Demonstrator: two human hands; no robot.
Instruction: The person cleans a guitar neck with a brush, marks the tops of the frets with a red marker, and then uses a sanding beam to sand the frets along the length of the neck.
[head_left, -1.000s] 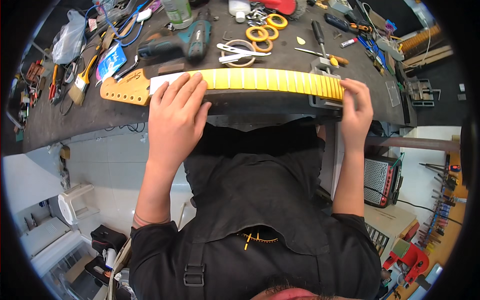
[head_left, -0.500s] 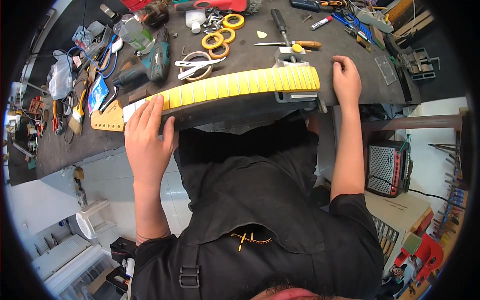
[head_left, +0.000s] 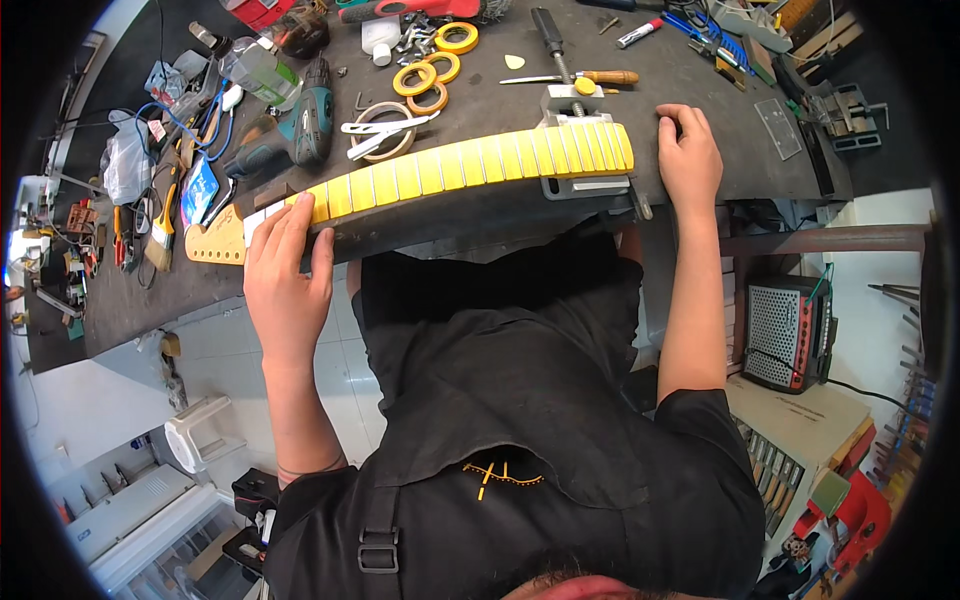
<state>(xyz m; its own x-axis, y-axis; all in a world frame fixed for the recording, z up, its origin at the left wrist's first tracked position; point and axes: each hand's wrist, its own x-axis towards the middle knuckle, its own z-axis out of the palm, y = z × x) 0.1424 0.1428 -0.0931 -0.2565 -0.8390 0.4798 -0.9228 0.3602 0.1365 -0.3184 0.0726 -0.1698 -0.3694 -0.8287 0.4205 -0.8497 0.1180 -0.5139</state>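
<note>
A guitar neck (head_left: 440, 168), its fretboard covered in yellow between the frets, lies along the bench's front edge, headstock (head_left: 212, 246) at left. A metal clamp (head_left: 558, 102) with a yellow knob stands at its right end, partly under it. My left hand (head_left: 287, 280) rests on the neck beside the headstock, fingers extended across the fretboard and thumb apart at the near edge. My right hand (head_left: 690, 160) rests on the bench right of the neck's end, not touching it, fingers loosely bent and nothing visible in them.
Behind the neck lie a cordless drill (head_left: 312, 125), tape rolls (head_left: 448, 42), white tools (head_left: 388, 128) and a wooden-handled tool (head_left: 610, 77). A bottle (head_left: 262, 72) and brush (head_left: 160, 230) are at left. A vise (head_left: 855, 125) sits at far right, an amplifier (head_left: 785, 330) below the bench.
My right hand has let go of the neck's right end and moved onto the bench beside it. My left hand stays on the neck. The view has shifted, moving the bench items leftward.
</note>
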